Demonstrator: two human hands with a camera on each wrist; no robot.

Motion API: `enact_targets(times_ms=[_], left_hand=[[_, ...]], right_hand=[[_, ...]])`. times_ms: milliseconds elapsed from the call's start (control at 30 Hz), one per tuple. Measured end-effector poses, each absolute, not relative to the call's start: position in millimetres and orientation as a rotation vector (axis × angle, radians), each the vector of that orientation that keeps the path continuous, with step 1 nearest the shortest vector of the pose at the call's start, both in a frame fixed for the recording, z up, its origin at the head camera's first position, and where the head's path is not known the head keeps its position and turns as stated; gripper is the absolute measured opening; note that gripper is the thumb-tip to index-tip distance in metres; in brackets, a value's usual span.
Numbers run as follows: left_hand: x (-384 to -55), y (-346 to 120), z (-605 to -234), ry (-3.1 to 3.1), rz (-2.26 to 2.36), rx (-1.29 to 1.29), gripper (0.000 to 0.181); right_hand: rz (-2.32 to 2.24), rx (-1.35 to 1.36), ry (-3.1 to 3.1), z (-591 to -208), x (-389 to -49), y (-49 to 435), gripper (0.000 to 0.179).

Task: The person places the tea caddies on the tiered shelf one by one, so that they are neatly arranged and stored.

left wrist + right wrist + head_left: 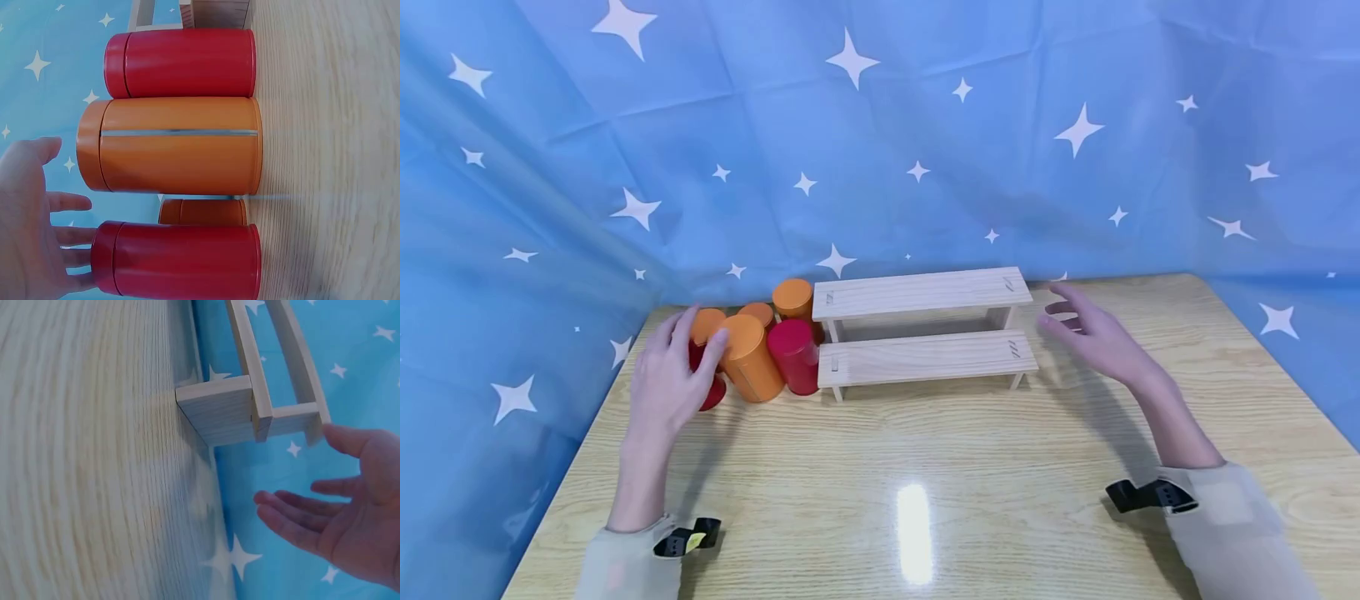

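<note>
My left hand [664,385] hovers with loosely spread fingers over the left end of a cluster of cylindrical canisters. Closest to it are a large orange canister [752,368] and a red canister [187,259], whose lid overlaps the fingertips in the left wrist view. Another red canister [796,367] stands upright against the large orange one. Further orange canisters, one tall [793,298] and one shorter [757,313], stand behind. At the right end of a two-tier wooden shelf [925,360], my right hand [1101,337] is held in the air, fingers relaxed and holding nothing.
The shelf stands on a light wood-grain table [820,483] near its back edge, right beside the canisters. A blue curtain [895,133] with white stars hangs behind and along the left side. A bright light reflection lies on the table in front.
</note>
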State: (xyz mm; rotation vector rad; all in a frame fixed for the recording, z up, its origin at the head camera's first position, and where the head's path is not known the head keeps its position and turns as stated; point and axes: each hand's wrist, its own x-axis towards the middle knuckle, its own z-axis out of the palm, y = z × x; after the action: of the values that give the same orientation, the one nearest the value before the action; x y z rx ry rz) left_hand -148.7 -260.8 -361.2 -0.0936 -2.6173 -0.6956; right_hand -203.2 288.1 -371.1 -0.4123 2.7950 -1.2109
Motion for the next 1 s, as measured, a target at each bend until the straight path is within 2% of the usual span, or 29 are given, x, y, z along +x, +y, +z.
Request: enact_targets(times_ms=[333, 600, 1000], left_hand=[[-148.2, -270.7, -363.0, -2.595, -0.749, -0.042, 0.063], [-144.7, -280.3, -358.7, -2.683, -0.811, 0.054, 0.070], [-144.2, -296.2, -363.7, -2.677, -0.977, -0.030, 0.073]], right_hand=[[-1.292, -0.400, 2.672, -378.3, -203.5, 283.7, 0.072], [-1.408, -0.451, 2.571, -383.1, -205.1, 281.7, 0.067], [-1.418, -0.453, 2.483, -387.6, -206.3, 278.5, 0.053]])
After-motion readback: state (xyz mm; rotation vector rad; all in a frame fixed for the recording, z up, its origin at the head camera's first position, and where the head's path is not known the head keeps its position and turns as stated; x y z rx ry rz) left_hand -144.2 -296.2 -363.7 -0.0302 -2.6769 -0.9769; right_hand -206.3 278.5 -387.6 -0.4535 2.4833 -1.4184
